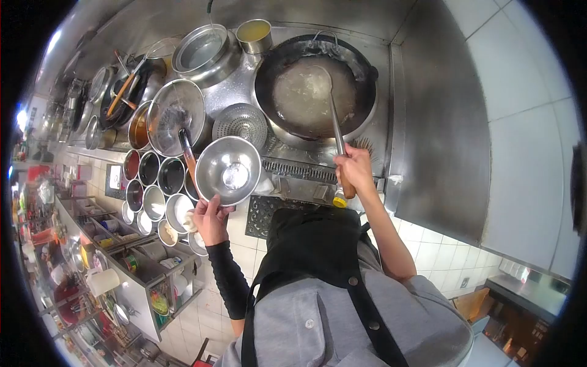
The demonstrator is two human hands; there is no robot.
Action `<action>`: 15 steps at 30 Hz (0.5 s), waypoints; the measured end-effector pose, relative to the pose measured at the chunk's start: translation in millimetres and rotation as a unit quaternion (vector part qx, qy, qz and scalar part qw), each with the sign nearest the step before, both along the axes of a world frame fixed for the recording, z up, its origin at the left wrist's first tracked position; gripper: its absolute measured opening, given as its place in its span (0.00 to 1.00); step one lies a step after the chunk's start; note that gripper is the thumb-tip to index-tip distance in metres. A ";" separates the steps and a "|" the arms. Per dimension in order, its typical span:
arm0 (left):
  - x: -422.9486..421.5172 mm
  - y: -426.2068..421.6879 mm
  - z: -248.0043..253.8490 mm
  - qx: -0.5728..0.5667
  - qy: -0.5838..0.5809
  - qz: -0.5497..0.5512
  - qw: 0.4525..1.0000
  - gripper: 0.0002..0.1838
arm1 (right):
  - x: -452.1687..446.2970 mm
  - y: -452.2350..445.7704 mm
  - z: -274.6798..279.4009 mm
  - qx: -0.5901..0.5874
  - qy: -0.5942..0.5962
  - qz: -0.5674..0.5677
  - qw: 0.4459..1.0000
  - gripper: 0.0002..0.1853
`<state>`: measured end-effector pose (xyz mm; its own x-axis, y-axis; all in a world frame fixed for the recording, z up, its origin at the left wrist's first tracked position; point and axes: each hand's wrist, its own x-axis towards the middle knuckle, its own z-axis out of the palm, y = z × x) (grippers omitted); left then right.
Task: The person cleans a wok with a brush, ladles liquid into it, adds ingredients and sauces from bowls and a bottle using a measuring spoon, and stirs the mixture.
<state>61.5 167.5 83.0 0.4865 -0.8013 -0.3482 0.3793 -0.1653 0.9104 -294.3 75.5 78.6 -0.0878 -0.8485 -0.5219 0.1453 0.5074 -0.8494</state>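
Observation:
My right hand (354, 168) is wrapped round the wooden end of a long-handled ladle (336, 119). The ladle's head lies in cloudy, pale liquid (299, 92) inside a large black wok (266, 73). At the lower left, my left hand (211, 219) pinches the near rim of a shiny metal bowl (227, 171). No food shows in this bowl, only bright reflections. It is held in front of the stove, left of the wok and close to a perforated strainer (240, 125).
A mesh skimmer (177, 116) lies across pots on the left. Several seasoning containers (170, 176) stand in rows below it. Behind are a large metal pot (205, 55) and a smaller pot of yellow liquid (254, 35). A steel panel (440, 122) borders the right side.

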 end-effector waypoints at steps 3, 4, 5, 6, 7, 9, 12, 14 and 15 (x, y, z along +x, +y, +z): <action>1.1 1.0 0.1 0.005 -0.005 0.005 1.000 0.10 | -27.7 -18.6 -18.2 0.061 -0.435 -0.092 0.894 0.06; 0.8 0.6 0.5 0.006 -0.004 0.003 1.000 0.09 | -40.1 -29.2 -13.8 0.111 -0.525 -0.130 0.834 0.05; 0.9 -0.1 1.4 0.006 -0.003 0.002 1.000 0.09 | -47.8 -35.6 -10.6 0.159 -0.608 -0.165 0.760 0.05; 1.0 -0.4 3.1 0.008 -0.002 0.001 1.000 0.09 | -47.0 -35.2 -5.7 0.136 -0.455 -0.091 0.875 0.08; -0.1 -1.0 5.0 0.009 -0.004 0.001 1.000 0.09 | -45.6 -33.3 -1.2 0.107 -0.282 -0.014 0.953 0.10; -3.5 -3.7 8.6 0.013 -0.008 0.000 1.000 0.09 | -39.6 -28.1 9.5 0.040 0.091 0.137 0.986 0.15; 1.2 -0.5 4.9 0.006 0.001 -0.008 1.000 0.08 | -35.2 1.3 -23.4 -0.190 0.493 0.133 0.839 0.29; -6.2 0.0 17.2 0.022 -0.012 -0.001 1.000 0.08 | -48.0 13.7 -26.6 -0.256 0.529 0.092 0.804 0.31; -8.4 1.4 21.2 0.033 -0.019 0.001 0.999 0.08 | -51.0 20.3 -21.2 -0.264 0.506 0.076 0.818 0.31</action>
